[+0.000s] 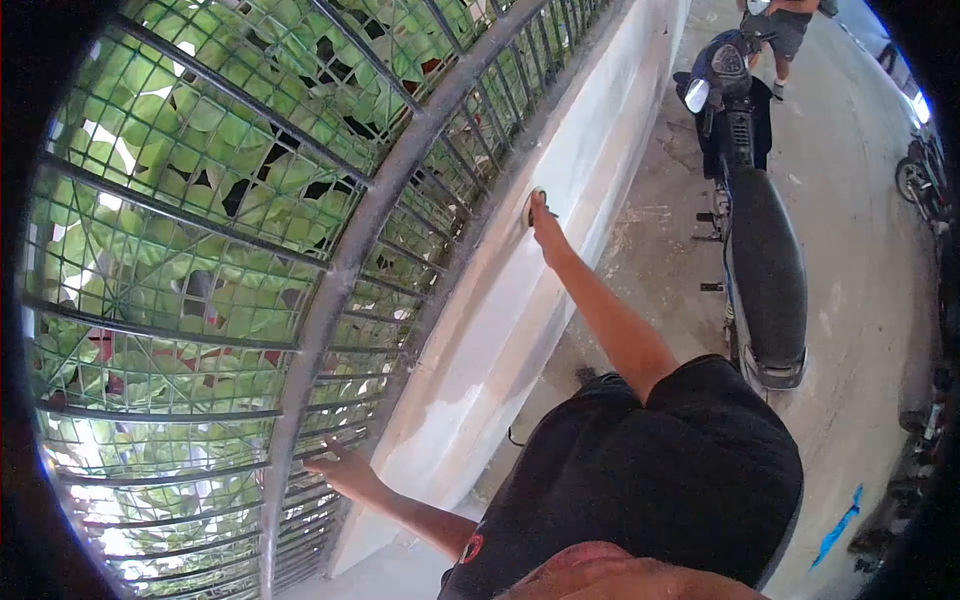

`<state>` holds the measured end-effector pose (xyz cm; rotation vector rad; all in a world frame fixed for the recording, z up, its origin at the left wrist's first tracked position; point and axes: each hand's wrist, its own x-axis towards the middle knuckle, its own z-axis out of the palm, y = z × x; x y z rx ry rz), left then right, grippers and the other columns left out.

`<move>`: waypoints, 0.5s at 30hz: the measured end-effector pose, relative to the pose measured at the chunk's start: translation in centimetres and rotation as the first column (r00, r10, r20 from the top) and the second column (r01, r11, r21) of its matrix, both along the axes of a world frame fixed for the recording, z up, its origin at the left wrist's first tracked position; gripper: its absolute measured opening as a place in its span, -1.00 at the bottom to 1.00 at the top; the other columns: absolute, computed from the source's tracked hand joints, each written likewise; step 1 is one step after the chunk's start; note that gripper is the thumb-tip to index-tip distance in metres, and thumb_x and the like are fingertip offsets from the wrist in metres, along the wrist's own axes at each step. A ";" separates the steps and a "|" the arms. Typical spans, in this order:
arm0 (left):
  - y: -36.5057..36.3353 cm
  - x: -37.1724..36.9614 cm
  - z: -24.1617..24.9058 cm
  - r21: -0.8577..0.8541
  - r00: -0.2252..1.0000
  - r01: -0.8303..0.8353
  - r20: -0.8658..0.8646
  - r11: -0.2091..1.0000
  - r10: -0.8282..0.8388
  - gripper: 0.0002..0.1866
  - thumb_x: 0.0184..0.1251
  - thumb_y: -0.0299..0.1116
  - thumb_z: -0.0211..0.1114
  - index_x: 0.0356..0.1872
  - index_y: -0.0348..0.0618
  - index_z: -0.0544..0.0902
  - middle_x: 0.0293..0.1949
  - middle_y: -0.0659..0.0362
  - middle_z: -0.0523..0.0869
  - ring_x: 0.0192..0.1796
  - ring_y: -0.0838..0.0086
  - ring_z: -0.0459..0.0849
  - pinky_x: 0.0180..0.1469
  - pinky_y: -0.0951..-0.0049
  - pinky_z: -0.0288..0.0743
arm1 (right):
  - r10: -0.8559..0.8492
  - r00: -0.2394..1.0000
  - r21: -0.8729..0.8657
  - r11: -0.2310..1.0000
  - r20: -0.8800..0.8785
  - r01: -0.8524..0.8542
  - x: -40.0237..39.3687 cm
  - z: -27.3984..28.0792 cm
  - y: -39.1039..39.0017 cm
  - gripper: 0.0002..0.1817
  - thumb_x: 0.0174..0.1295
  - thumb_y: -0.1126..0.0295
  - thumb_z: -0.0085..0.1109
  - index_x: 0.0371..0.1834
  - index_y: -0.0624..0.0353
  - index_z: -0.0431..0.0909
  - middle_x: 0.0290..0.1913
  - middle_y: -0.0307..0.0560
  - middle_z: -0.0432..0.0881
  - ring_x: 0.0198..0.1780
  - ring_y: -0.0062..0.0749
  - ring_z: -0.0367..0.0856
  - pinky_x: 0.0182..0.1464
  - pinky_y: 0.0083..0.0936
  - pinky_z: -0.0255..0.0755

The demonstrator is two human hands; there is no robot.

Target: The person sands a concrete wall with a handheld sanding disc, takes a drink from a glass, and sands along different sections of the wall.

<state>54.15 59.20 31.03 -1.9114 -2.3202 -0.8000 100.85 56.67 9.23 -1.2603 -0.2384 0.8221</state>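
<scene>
My right hand (547, 232) is closed on a small dark tool with a pale edge, pressed against the top of the low wall (480, 320); its exact kind I cannot tell. The wall is white in patches, with beige and greyish stretches. My left hand (345, 474) reaches to the metal railing (345, 265), its fingers apart at the thin bars just above the wall's edge.
Green leaves (190, 200) fill the space behind the wire mesh. A dark motorcycle (765, 260) stands on the concrete floor to my right. Another person (785, 35) is farther along. A blue strip (838, 525) lies on the floor, and a bicycle (915, 180) stands at the far right.
</scene>
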 end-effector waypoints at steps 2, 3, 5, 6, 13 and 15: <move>-1.6 2.2 2.3 -0.086 0.991 -0.009 0.133 0.996 0.021 -0.29 0.45 -0.02 -0.03 0.31 -0.43 0.01 -0.03 -0.45 0.52 -0.12 -0.10 0.67 -0.28 0.03 0.65 | -0.027 0.994 -0.008 1.000 -0.108 0.027 0.2 2.5 -0.7 -0.08 0.34 -0.29 -0.33 0.52 0.15 -0.29 0.54 0.02 -0.18 0.54 -0.31 -0.24 0.49 -0.37 -0.30; -0.9 0.9 1.2 -0.037 0.995 0.018 0.097 0.999 -0.014 -0.26 0.44 0.01 -0.03 0.33 -0.46 0.02 -0.02 -0.43 0.53 -0.12 -0.06 0.68 -0.30 0.09 0.66 | -0.077 0.997 -0.016 0.997 0.022 0.077 0.2 1.0 0.1 -0.08 0.34 -0.29 -0.33 0.51 0.17 -0.29 0.55 0.00 -0.23 0.55 -0.32 -0.27 0.49 -0.40 -0.30; -0.8 0.5 0.7 0.035 0.999 0.023 0.038 0.999 -0.024 -0.27 0.44 0.01 -0.03 0.33 -0.46 0.03 -0.03 -0.43 0.53 -0.14 -0.05 0.69 -0.30 0.09 0.65 | -0.051 0.997 -0.046 0.997 0.061 0.054 -1.3 -0.7 0.8 -0.08 0.35 -0.28 -0.33 0.51 0.18 -0.29 0.55 -0.01 -0.22 0.55 -0.32 -0.27 0.49 -0.42 -0.31; -0.6 0.5 0.4 0.105 0.999 0.039 -0.019 0.994 -0.037 -0.27 0.45 0.00 -0.04 0.33 -0.45 0.04 -0.04 -0.43 0.53 -0.16 -0.04 0.70 -0.30 0.09 0.64 | -0.032 0.994 -0.076 0.996 0.104 0.040 -2.1 0.1 0.6 -0.09 0.35 -0.27 -0.32 0.51 0.19 -0.29 0.55 -0.01 -0.22 0.55 -0.32 -0.28 0.49 -0.43 -0.31; -0.2 0.5 0.4 -0.025 0.992 -0.011 0.122 1.000 0.014 -0.29 0.46 -0.03 -0.05 0.31 -0.50 0.05 -0.02 -0.44 0.52 -0.16 -0.07 0.69 -0.20 0.02 0.60 | 0.263 0.911 0.523 0.850 -0.316 -0.064 -0.2 -6.0 1.9 -0.15 0.35 -0.27 -0.36 0.52 0.10 -0.18 0.53 -0.01 -0.12 0.53 -0.29 -0.18 0.45 -0.28 -0.20; 0.1 -0.2 0.0 -0.013 0.995 -0.010 0.099 1.000 0.012 -0.29 0.46 -0.03 -0.05 0.31 -0.51 0.06 0.01 -0.45 0.49 -0.14 -0.07 0.69 -0.18 0.03 0.60 | 0.846 0.395 0.920 0.248 -0.358 0.304 -0.2 -7.7 2.7 -0.24 0.41 -0.15 -0.35 0.51 0.10 -0.14 0.52 0.04 -0.08 0.52 -0.23 -0.12 0.46 -0.20 -0.18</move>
